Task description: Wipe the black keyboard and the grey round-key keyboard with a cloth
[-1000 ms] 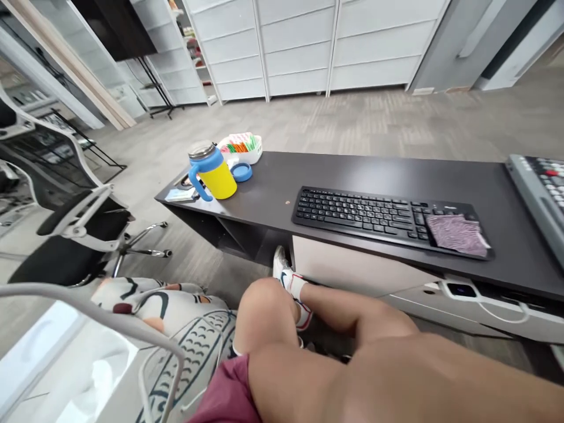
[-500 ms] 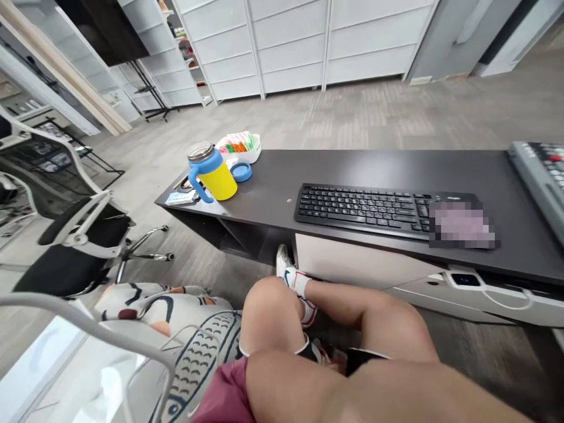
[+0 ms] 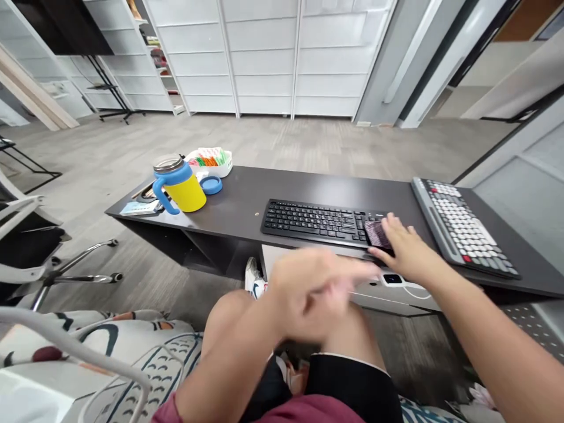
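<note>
Two hands show in the lower half of the frame: the right hand [image 3: 408, 252], right of centre, lies with its fingers [image 3: 390, 226] spread over a purple patterned cloth [image 3: 376, 233] on the right end of the black keyboard [image 3: 315, 220]. The left hand [image 3: 315, 291], at centre, hangs blurred before the table [image 3: 308, 187], touching nothing; I cannot tell how its fingers are set. A yellow mug [image 3: 180, 185] stands at upper left.

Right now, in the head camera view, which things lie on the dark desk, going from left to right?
Small card → yellow mug → blue lid → black keyboard → striped cloth under the right hand → grey keyboard.
</note>
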The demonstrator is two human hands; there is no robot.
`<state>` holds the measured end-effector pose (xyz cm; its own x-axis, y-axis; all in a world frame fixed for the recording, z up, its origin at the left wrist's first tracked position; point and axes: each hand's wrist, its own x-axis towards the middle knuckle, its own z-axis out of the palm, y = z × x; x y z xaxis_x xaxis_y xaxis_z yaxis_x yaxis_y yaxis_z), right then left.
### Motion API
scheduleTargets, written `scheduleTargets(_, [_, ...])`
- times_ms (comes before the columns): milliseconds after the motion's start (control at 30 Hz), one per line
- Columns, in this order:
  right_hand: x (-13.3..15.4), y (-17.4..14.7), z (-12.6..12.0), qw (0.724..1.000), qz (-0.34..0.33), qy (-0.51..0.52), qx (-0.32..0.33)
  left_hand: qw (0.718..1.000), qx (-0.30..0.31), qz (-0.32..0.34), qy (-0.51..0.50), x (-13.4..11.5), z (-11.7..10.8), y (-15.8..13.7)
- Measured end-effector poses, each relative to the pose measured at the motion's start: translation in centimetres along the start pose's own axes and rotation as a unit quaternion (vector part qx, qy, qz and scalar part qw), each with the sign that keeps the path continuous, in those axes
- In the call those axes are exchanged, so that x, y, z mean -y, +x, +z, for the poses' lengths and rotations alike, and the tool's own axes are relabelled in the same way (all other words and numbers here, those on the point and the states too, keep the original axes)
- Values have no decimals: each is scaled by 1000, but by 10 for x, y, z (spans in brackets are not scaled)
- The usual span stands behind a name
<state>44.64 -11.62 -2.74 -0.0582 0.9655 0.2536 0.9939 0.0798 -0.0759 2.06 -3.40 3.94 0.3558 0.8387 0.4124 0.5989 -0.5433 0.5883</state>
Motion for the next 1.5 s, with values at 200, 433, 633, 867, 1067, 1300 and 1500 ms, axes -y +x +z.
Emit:
scheduleTargets(200, [12,4,12,998,-47,-36,17,999,17,-9,38,21,29,64])
scheduleTargets(433, [19,-1,4,998,-64,10,-4,993,43,-99,42,74,35,107])
scheduleTargets(633, [8,10,-35,925,345,97,-124,990,29,-141,-7,84,33,100])
scheduleTargets(867, [5,54,-59,915,382,1,-128,988,17,-149,-45,88,34,103])
scheduleTargets(1067, [98,90,-5,966,260,-7,-3,987,22,-150,-59,87,33,102])
scheduleTargets(1300, [187,122,20,980,197,25,-7,987,20,-147,-62,89,33,99])
scheduleTargets(1500, [254,148,34,989,131,56,-28,986,3,-154,-65,95,38,100])
